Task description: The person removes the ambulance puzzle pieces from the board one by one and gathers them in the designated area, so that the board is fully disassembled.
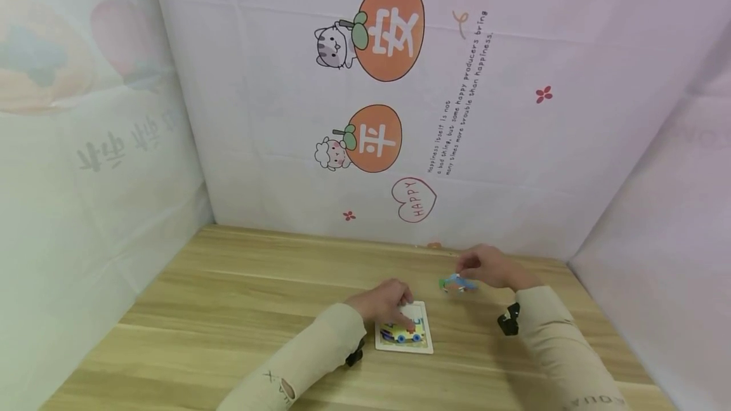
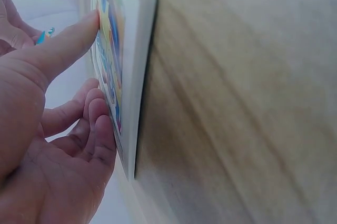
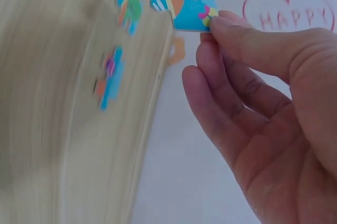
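My left hand (image 1: 378,303) rests on a small jigsaw puzzle board (image 1: 419,351) with a white rim, lying flat on the table. Its picture shows a yellow vehicle with blue wheels. In the left wrist view, the thumb presses on the picture while loosely bent fingertips touch it nearer the edge. Beyond the board's far right corner, my right hand (image 1: 492,266) pinches a blue and orange jigsaw piece (image 3: 192,13) between thumb and fingers, raised off the table. Below it lie a green, orange and blue piece (image 3: 129,12) and a blue piece with a purple mark (image 3: 109,79).
The wood-grain table (image 1: 228,309) meets a white printed cloth (image 1: 274,113) along its back edge. More pale cloth hangs at the left and right sides. Each wrist carries a small black device, such as the right one (image 1: 508,320).
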Demonstrator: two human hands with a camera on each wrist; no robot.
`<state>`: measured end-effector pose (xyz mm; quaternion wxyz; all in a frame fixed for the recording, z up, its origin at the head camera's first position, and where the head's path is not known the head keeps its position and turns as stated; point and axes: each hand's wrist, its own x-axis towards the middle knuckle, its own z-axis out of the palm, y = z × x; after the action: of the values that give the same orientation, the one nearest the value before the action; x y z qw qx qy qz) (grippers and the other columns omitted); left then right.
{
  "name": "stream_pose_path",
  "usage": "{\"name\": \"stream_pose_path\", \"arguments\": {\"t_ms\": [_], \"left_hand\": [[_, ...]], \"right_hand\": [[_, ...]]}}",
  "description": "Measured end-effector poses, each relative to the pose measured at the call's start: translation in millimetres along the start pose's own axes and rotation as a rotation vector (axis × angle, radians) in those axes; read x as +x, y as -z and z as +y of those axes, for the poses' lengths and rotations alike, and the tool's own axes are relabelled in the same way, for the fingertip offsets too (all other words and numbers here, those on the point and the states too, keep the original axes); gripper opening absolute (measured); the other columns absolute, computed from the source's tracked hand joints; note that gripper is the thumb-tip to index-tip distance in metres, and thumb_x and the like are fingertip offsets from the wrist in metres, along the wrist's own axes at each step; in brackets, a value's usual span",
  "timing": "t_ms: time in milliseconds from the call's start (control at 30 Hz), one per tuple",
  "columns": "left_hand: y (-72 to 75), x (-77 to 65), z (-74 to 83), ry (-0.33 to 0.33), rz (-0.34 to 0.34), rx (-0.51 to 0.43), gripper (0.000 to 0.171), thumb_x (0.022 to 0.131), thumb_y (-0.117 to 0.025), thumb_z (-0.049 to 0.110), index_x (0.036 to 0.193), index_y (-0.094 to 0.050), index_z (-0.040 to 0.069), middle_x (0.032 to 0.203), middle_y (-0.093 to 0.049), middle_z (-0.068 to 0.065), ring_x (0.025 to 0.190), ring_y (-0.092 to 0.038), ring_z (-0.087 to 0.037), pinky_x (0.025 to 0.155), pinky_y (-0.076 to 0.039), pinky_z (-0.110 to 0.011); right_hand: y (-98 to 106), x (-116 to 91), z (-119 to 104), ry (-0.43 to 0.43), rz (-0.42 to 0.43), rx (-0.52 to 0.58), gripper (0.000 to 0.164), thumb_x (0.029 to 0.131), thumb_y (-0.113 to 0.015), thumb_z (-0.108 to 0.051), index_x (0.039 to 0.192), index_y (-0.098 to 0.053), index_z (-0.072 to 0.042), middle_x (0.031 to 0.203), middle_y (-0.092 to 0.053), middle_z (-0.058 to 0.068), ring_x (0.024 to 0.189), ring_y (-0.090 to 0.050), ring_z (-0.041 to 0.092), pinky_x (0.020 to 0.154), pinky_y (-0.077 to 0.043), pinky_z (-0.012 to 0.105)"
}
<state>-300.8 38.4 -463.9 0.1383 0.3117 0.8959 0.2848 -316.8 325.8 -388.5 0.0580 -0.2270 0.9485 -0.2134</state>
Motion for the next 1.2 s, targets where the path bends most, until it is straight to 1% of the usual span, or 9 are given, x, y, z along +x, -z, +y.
{"name": "stream_pose_path", "arguments": {"t_ms": [133, 233, 333, 500, 700, 767, 967, 1033, 1200], "left_hand": [[-0.7, 0.4, 0.8, 0.009, -0.004, -0.01, 0.046, 0.087, -0.089, 0.03, 0.122, -0.068, 0.009, 0.112, -0.062, 0.002, 0.1, -0.055, -0.006, 0.093, -0.052, -0.023], [-0.5, 1.0, 1.1, 0.012, -0.003, -0.01, 0.046, 0.088, -0.089, 0.03, 0.122, -0.068, 0.009, 0.114, -0.063, 0.002, 0.101, -0.056, -0.007, 0.095, -0.053, -0.024], [0.1, 1.1, 1.0, 0.011, -0.001, -0.016, 0.046, 0.087, -0.089, 0.031, 0.122, -0.068, 0.009, 0.114, -0.063, 0.001, 0.102, -0.057, -0.008, 0.095, -0.053, -0.025], [-0.4, 1.2, 0.3, -0.002, -0.004, -0.016, 0.045, 0.087, -0.089, 0.031, 0.121, -0.068, 0.01, 0.112, -0.062, 0.003, 0.1, -0.056, -0.007, 0.092, -0.052, -0.023], [-2.0, 2.7, -2.7, -0.005, -0.005, -0.027, 0.046, 0.086, -0.09, 0.03, 0.121, -0.068, 0.009, 0.112, -0.062, 0.002, 0.1, -0.056, -0.007, 0.092, -0.052, -0.023], [-2.0, 2.9, -2.9, -0.008, -0.005, -0.028, 0.046, 0.086, -0.09, 0.03, 0.121, -0.068, 0.009, 0.112, -0.063, 0.001, 0.1, -0.056, -0.008, 0.093, -0.052, -0.023], [-2.0, 2.1, -1.9, -0.004, -0.005, -0.029, 0.046, 0.087, -0.09, 0.03, 0.121, -0.067, 0.009, 0.112, -0.062, 0.001, 0.099, -0.055, -0.007, 0.092, -0.052, -0.023], [-1.6, 1.5, -1.6, 0.002, -0.004, -0.031, 0.046, 0.086, -0.09, 0.03, 0.121, -0.067, 0.01, 0.112, -0.062, 0.002, 0.099, -0.055, -0.007, 0.092, -0.052, -0.023], [-0.3, 0.0, -0.9, 0.008, -0.006, -0.031, 0.047, 0.086, -0.09, 0.03, 0.122, -0.068, 0.009, 0.112, -0.062, 0.002, 0.099, -0.055, -0.007, 0.092, -0.052, -0.023]], "right_hand": [[8, -8, 16, -0.002, 0.025, -0.025, 0.007, 0.099, -0.069, -0.008, 0.099, -0.076, -0.008, 0.098, -0.077, 0.005, 0.094, -0.071, 0.022, 0.085, -0.061, 0.048], [15, -12, 26, -0.027, 0.022, -0.013, 0.008, 0.1, -0.068, -0.008, 0.099, -0.076, -0.006, 0.098, -0.078, 0.006, 0.094, -0.071, 0.024, 0.084, -0.06, 0.048], [20, -17, 36, -0.085, -0.003, 0.006, 0.009, 0.1, -0.067, -0.007, 0.098, -0.076, -0.006, 0.098, -0.078, 0.006, 0.094, -0.07, 0.023, 0.082, -0.059, 0.046], [21, -24, 52, -0.146, -0.012, -0.004, 0.01, 0.1, -0.066, -0.007, 0.098, -0.075, -0.004, 0.099, -0.078, 0.009, 0.096, -0.07, 0.025, 0.081, -0.06, 0.046], [9, -29, 67, -0.204, 0.033, -0.002, 0.011, 0.101, -0.064, -0.006, 0.096, -0.074, -0.004, 0.095, -0.076, 0.008, 0.089, -0.065, 0.021, 0.076, -0.055, 0.039], [4, -30, 73, -0.208, 0.065, -0.004, 0.011, 0.101, -0.065, -0.006, 0.094, -0.073, -0.004, 0.094, -0.076, 0.008, 0.087, -0.064, 0.02, 0.075, -0.053, 0.037], [-7, -32, 86, -0.21, 0.149, 0.009, 0.01, 0.099, -0.065, -0.004, 0.094, -0.073, -0.002, 0.096, -0.076, 0.012, 0.09, -0.065, 0.023, 0.076, -0.053, 0.036], [-10, -31, 89, -0.224, 0.164, 0.013, 0.01, 0.099, -0.064, -0.004, 0.095, -0.073, -0.001, 0.097, -0.075, 0.014, 0.091, -0.065, 0.025, 0.076, -0.053, 0.037], [-16, -29, 92, -0.267, 0.178, -0.007, 0.011, 0.1, -0.063, -0.003, 0.098, -0.073, 0.0, 0.099, -0.075, 0.017, 0.094, -0.067, 0.031, 0.082, -0.055, 0.048]]}}
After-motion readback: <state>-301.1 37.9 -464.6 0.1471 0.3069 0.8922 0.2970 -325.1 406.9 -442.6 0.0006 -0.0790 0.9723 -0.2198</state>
